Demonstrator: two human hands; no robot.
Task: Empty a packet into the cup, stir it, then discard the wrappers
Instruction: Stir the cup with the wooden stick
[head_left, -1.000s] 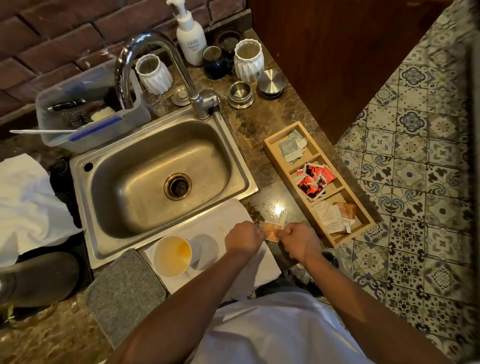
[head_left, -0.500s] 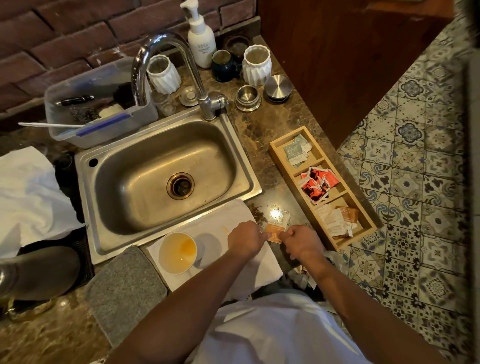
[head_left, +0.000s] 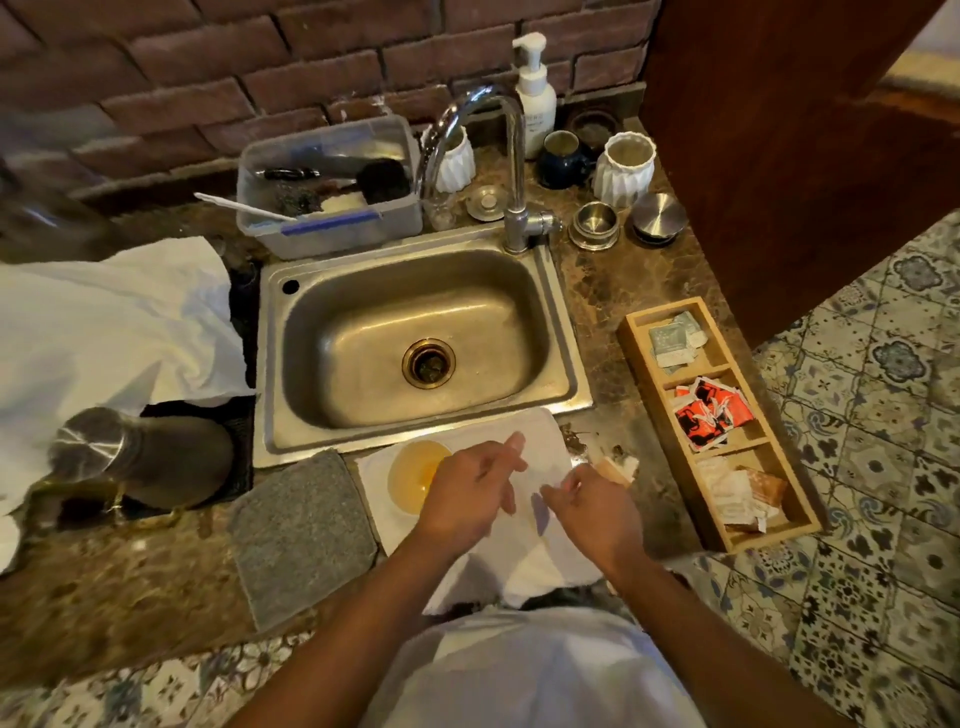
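Note:
A white cup (head_left: 410, 475) holding yellowish liquid stands on a white cloth (head_left: 545, 441) at the counter's front edge. My left hand (head_left: 475, 491) hovers over the cup's right rim, fingers spread and blurred, with nothing clearly in it. My right hand (head_left: 589, 506) is a short way to the right, fingers loosely apart above the cloth. A small orange-brown packet (head_left: 615, 470) with a torn white end lies on the counter just beyond my right hand; whether the hand touches it is unclear.
A steel sink (head_left: 421, 343) lies behind the cloth. A wooden tray (head_left: 636, 332) of packets sits to the right, by the counter edge. A grey mat (head_left: 301, 530) is left of the cup, and a kettle (head_left: 140, 457) further left. Jars, cups and a soap bottle (head_left: 535, 98) line the back.
Both hands were pinching the packet together; now they have come apart and shifted left toward the cup, and the packet sits by the right hand. The camera view has also shifted.

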